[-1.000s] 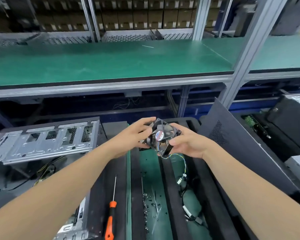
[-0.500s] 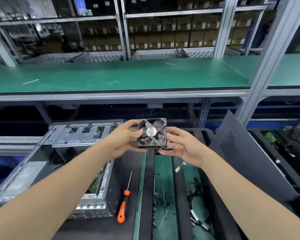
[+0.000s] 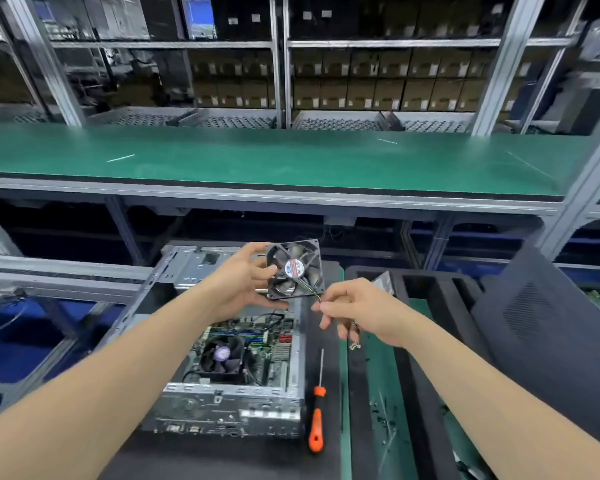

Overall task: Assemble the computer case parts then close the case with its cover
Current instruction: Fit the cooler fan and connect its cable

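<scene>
Fan hangs mid-frame over the open case; I judge it light, stiff-framed, blades fragile; my left hand grips its rim; my right hand pinches its thin lead.

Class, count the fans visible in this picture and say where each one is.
2. The left hand holds one fan above the open case, its cable pinched by the right hand; a cooler fan sits on the motherboard inside. Others may be hidden.

Case open-topped, cooler fan inside; screwdriver just right; cover panel leaning far right.
</scene>
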`<state>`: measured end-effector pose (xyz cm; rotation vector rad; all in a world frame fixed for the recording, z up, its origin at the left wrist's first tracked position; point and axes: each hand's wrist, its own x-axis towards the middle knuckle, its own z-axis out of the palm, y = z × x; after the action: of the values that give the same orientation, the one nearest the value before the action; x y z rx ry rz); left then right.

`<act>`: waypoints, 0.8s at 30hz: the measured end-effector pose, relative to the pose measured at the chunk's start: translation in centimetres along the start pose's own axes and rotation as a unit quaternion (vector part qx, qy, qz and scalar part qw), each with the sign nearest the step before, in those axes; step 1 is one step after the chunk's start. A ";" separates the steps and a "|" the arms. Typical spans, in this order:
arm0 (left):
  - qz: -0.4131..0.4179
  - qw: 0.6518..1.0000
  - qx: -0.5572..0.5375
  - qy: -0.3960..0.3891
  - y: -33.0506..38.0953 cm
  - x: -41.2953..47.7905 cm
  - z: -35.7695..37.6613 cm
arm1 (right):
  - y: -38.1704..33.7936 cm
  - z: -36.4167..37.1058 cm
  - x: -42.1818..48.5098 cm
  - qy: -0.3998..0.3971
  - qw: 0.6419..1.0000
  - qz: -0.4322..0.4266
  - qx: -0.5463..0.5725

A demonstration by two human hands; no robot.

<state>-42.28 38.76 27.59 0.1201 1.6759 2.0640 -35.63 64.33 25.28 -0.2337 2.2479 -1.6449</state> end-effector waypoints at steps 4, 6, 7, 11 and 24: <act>-0.017 1.000 0.008 -0.020 1.1 -1.2 -5.1 | -1.8 3.8 1.9 -0.041 0.999 -0.003 0.008; -0.025 0.999 0.004 -0.021 1.6 -1.6 -7.5 | -2.7 5.4 2.6 -0.073 0.997 0.006 0.014; -0.029 0.999 0.001 -0.019 1.8 -1.7 -8.7 | -3.1 6.1 2.9 -0.092 0.996 0.015 0.011; -0.035 0.999 -0.011 -0.036 2.3 -2.0 -12.3 | -4.3 8.5 3.8 -0.133 0.989 0.042 -0.048; -0.074 0.977 0.168 -0.111 0.5 -2.6 -18.7 | -3.7 14.1 7.8 -0.112 0.942 0.185 -0.256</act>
<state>-46.82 20.80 23.96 0.3150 1.8174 1.5823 -37.90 48.02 23.64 -0.1035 2.3218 -0.7889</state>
